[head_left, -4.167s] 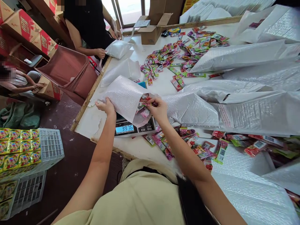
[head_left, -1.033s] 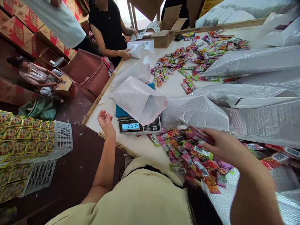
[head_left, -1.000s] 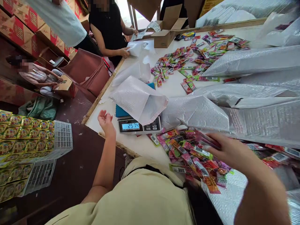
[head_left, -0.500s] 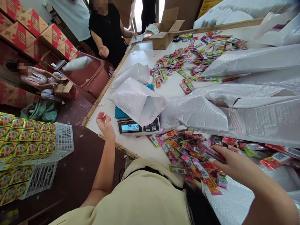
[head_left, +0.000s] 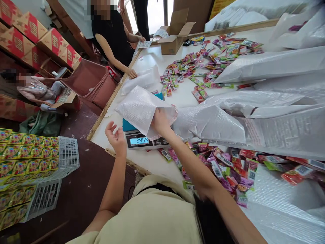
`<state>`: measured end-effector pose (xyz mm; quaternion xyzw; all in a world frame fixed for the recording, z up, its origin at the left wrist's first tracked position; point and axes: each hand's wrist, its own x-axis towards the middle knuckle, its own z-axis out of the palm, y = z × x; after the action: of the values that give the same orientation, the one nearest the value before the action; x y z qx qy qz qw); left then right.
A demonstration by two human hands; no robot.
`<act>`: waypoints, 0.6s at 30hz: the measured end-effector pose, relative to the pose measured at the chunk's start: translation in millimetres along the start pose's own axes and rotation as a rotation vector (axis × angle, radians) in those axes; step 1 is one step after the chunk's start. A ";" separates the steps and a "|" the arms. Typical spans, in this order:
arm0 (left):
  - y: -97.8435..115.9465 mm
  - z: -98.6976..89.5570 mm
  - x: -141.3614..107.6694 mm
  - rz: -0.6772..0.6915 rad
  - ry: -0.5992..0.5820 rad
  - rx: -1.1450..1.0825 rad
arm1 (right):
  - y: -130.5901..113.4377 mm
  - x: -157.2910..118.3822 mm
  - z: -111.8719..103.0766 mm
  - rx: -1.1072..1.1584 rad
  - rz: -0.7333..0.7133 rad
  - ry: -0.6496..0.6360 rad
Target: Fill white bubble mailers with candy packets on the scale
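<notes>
White bubble-lined plastic catches my eye first: a mailer (head_left: 137,108) lies aslant across the blue tray (head_left: 128,125) of a scale (head_left: 151,144), its open mouth turned toward the person's right. The right hand (head_left: 161,122) is pushed in at that mouth, and from where I stand I cannot tell whether the hidden fingers are clenched, loose or grasping something. The left hand (head_left: 116,137) is just beside the scale, near the table's edge, its fingers relaxed, half curled and released. On the lit display (head_left: 138,140) I read 245.4.

Under and beyond the right forearm, small bright sachets (head_left: 225,166) lie in a jumbled pile on the white tabletop (head_left: 147,160), and a second scatter (head_left: 185,66) of them spreads across the far part. Larger mailers (head_left: 213,122) stretch along the person's right, the nearest just beside the one on the scale.

Past the corner, a co-worker (head_left: 111,37) in a black top has one hand (head_left: 132,73) at the end of a flattish white packet (head_left: 146,78) and holds a printed strip (head_left: 144,44) in the other, near an open cardboard box (head_left: 170,46). Down on the floor, pale crates (head_left: 68,152) hold rows of yellow packs (head_left: 27,152)
</notes>
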<state>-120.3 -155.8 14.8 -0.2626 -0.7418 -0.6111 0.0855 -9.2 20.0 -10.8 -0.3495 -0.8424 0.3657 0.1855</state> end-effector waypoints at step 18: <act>-18.5 0.4 -4.5 -0.062 -0.003 -0.081 | 74.2 -130.1 -87.3 0.325 -0.013 0.122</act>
<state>-125.6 -158.9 -3.3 -0.2436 -0.7243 -0.6427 0.0546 163.4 4.4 -15.5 -0.3310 -0.7616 0.4742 0.2926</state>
